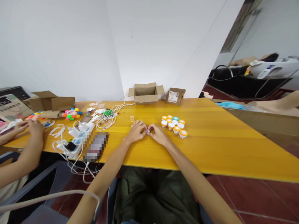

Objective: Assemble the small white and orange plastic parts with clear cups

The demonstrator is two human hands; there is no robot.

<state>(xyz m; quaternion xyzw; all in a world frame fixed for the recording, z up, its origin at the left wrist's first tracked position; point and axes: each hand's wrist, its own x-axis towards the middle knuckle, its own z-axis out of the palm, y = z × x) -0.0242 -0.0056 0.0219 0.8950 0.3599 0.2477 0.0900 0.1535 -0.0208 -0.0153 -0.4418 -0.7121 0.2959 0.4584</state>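
Cap point(148, 131), perhaps clear, pinched between fingers point(143, 127) of left hand point(136, 132) and right hand point(159, 133).

Yellow table point(221, 140); orange-and-teal-lidded white jars point(174, 124)

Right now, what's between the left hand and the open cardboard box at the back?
Head view: small clear rings just past the left hand, then bare table up to the open box.

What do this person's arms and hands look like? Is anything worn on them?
Both arms are bare to the picture's edge; no sleeves show. The left hand and right hand have no gloves, and I see no rings, watch or bracelet. A thin white cable crosses the left forearm.
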